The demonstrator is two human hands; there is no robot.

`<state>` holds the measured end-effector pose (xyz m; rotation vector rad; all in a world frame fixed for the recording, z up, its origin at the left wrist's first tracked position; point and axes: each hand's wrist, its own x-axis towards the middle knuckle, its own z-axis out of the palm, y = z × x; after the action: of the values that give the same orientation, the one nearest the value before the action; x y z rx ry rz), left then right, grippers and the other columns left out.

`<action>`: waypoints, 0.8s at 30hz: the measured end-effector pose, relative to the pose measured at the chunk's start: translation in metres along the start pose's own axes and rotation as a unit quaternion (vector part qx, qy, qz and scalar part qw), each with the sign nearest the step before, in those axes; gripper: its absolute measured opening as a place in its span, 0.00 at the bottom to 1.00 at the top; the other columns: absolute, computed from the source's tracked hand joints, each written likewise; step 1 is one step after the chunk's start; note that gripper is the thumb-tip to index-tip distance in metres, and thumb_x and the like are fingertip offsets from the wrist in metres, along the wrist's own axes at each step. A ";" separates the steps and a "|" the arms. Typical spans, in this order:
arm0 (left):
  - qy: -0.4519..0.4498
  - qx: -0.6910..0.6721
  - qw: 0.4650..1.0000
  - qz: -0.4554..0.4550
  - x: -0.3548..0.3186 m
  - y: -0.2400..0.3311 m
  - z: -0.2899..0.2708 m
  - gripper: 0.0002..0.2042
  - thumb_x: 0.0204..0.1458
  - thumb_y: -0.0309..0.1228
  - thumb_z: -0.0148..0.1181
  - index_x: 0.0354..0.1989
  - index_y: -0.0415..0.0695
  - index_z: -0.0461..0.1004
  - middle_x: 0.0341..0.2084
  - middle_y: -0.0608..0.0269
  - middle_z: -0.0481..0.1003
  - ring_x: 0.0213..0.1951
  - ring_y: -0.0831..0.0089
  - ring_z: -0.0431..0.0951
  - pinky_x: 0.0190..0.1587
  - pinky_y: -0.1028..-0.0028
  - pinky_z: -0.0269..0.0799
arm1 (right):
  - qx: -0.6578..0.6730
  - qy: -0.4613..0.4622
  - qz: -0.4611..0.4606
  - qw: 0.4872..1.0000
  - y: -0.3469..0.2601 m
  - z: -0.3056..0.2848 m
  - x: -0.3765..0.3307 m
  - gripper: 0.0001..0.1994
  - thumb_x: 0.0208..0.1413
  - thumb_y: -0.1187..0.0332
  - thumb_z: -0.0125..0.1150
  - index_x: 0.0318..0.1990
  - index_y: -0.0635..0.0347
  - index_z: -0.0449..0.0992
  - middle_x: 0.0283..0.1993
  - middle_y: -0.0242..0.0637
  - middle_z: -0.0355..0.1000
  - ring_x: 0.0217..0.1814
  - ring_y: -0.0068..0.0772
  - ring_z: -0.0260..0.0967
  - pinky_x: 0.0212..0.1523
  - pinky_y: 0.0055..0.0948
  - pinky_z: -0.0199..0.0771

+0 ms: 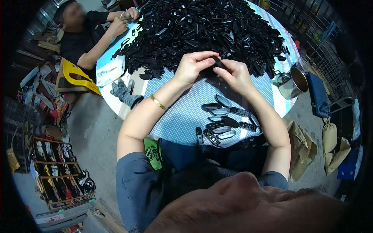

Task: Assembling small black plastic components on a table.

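Both hands meet over the near edge of the pile (202,31) of black plastic parts that covers most of the table (182,116). Left hand (192,66) and right hand (233,75) pinch one small black part (215,64) between them, fingers (205,57) curled shut around it, thumbs and forefingers doing the gripping. The part is mostly hidden by the fingers; I can't tell whether it is one piece or two being pressed together.

Relative to the pile:
- held part: just off its near rim, lifted clear of the cloth
- sorted row (225,120) of black and silver pieces: well nearer the person, by the table edge
- steel mug (293,82): at the right rim of the pile
- white bag (110,70): at the left rim
- co-worker's hands (128,17): far-left side, busy with their own pieces, apart from ours

Doing this step well, my read:
- hold the part by its edges so the mating face stays visible, not buried under the fingertips
- keep both wrists low near the cloth, so a slip drops it onto bare cloth and not back into the pile
- squeeze evenly from both ends; thin moulded plastic probably twists or snaps if loaded at one corner
- check the fit before it joins the row

Risk: a dropped part would be lost among identical black ones.
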<state>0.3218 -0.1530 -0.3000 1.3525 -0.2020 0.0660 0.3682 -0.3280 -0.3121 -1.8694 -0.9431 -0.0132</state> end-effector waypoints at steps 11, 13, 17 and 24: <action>-0.048 0.534 0.840 0.087 -0.010 0.071 -0.037 0.15 0.41 0.26 0.65 0.39 0.39 0.73 0.30 0.63 0.71 0.34 0.78 0.72 0.36 0.77 0.70 | -0.107 -0.250 -0.091 0.958 0.006 -0.029 0.001 0.14 0.42 0.65 0.66 0.34 0.66 0.76 0.29 0.40 0.71 0.31 0.36 0.68 0.33 0.31 0.68; -0.096 0.574 0.813 0.013 -0.014 0.075 -0.052 0.16 0.36 0.26 0.67 0.37 0.40 0.73 0.31 0.61 0.70 0.32 0.75 0.72 0.33 0.75 0.70 | -0.097 -0.293 -0.063 0.949 0.005 -0.025 -0.002 0.17 0.43 0.56 0.65 0.31 0.63 0.78 0.27 0.42 0.72 0.30 0.39 0.70 0.33 0.33 0.69; -0.158 0.713 0.684 0.007 -0.018 0.055 -0.049 0.19 0.32 0.21 0.66 0.37 0.41 0.73 0.35 0.58 0.68 0.39 0.63 0.71 0.41 0.69 0.69 | -0.113 -0.277 0.004 0.954 0.005 -0.024 0.004 0.15 0.50 0.58 0.60 0.31 0.64 0.78 0.28 0.39 0.73 0.29 0.32 0.70 0.31 0.29 0.70; -0.135 0.749 0.649 0.010 -0.018 0.035 -0.032 0.12 0.35 0.18 0.56 0.32 0.39 0.76 0.31 0.51 0.67 0.38 0.56 0.70 0.43 0.66 0.68 | -0.233 -0.004 -0.152 0.961 0.008 -0.014 0.005 0.09 0.44 0.75 0.59 0.35 0.61 0.75 0.37 0.38 0.69 0.32 0.37 0.71 0.34 0.31 0.72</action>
<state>0.3021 -0.1135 -0.2762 3.0636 -0.4587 0.0412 0.3822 -0.3375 -0.3095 -2.1250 -1.3092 -0.4488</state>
